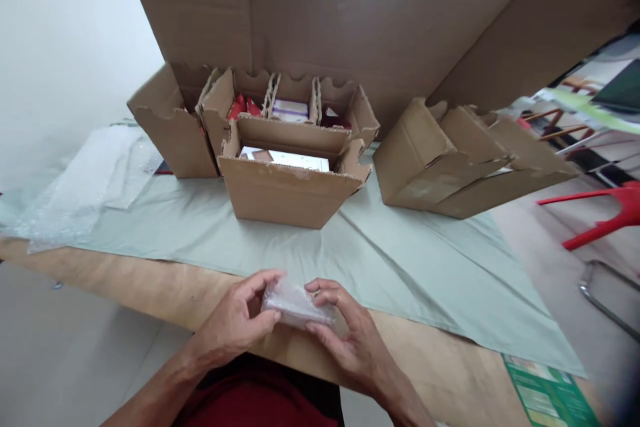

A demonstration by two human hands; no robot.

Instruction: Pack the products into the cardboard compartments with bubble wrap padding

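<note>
Both my hands hold a small flat item wrapped in clear bubble wrap (296, 305) just above the near edge of the wooden table (165, 293). My left hand (239, 325) pinches its left end with thumb and fingers closed. My right hand (345, 333) grips its right side, fingers curled over the top. Straight ahead stands an open cardboard box (285, 190) with white flat items inside.
A pale green cloth (400, 253) covers most of the table. More open boxes (173, 123) sit behind and left, another (450, 173) to the right. Large cardboard sheets (350, 20) lean at the back. Bubble wrap (80, 187) lies left. A red chair (605, 213) stands at the right.
</note>
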